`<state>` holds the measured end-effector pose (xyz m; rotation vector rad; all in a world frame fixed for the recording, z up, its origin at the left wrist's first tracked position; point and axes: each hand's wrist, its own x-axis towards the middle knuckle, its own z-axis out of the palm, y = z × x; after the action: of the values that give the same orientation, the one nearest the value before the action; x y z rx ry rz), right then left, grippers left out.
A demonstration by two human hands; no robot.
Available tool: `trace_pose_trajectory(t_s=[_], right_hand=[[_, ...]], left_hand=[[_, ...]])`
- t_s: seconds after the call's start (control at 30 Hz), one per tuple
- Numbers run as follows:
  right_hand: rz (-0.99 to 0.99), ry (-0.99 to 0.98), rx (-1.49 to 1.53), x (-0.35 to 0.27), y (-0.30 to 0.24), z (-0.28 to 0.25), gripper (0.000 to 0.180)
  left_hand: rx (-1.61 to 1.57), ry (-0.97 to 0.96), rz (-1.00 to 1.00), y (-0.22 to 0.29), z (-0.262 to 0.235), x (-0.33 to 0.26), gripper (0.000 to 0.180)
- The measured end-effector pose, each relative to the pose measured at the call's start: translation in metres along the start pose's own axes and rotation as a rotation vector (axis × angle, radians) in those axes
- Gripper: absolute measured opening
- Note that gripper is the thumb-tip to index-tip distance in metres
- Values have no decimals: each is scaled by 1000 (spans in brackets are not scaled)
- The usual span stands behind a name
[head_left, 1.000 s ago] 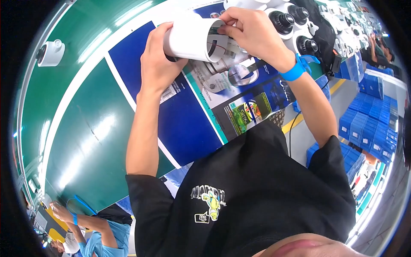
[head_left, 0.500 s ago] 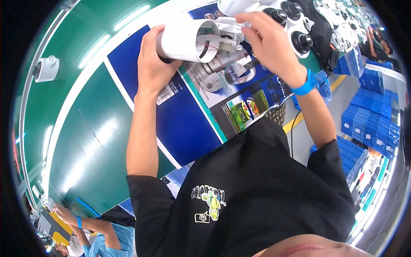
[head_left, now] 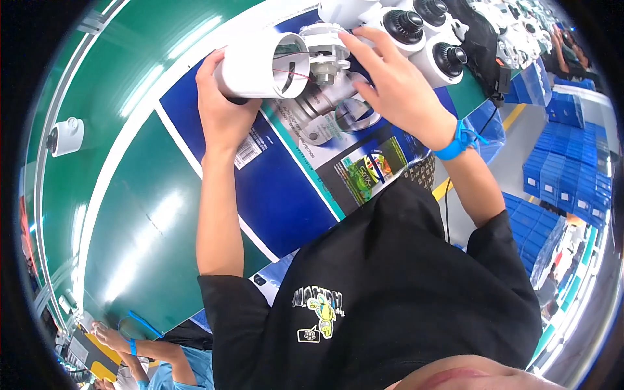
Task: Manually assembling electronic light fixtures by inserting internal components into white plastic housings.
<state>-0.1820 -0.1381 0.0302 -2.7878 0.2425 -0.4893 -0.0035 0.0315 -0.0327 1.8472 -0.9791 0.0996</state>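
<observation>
In my left hand (head_left: 224,107) is a white cylindrical camera housing (head_left: 250,73), gripped around its body near the closed end. Its open end faces right, and a thin red wire shows at the mouth. A white plastic bracket assembly (head_left: 327,49) sits just beyond that mouth, joined by the wire as far as I can see. My right hand (head_left: 396,84) is beside the bracket, thumb and forefinger spread apart. The forefinger's tip is at the bracket's right edge; whether it touches cannot be made out. Below lies a flat blue printed carton sheet (head_left: 279,201).
Several white cameras with black lens ends (head_left: 448,62) stand at the back right, beside a black bag (head_left: 478,45). Another white camera (head_left: 67,136) lies on the green table (head_left: 140,247) at left. Blue crates (head_left: 565,169) are stacked at right. A co-worker's arm (head_left: 153,351) is lower left.
The housing and bracket have shifted left in the picture along with my left hand. My right hand's thumb has dropped away from the forefinger, so its fingers are wider apart.
</observation>
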Motion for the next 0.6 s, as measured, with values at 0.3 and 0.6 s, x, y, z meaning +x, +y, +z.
trace_pose_trajectory(t_s=[0.3,0.6], right_hand=[[68,-39,69,3,-1,11,70],[-96,-53,58,32,14,12,78]], left_hand=[[63,87,89,-7,1,0,75],[-9,75,245,-10,4,3,76]])
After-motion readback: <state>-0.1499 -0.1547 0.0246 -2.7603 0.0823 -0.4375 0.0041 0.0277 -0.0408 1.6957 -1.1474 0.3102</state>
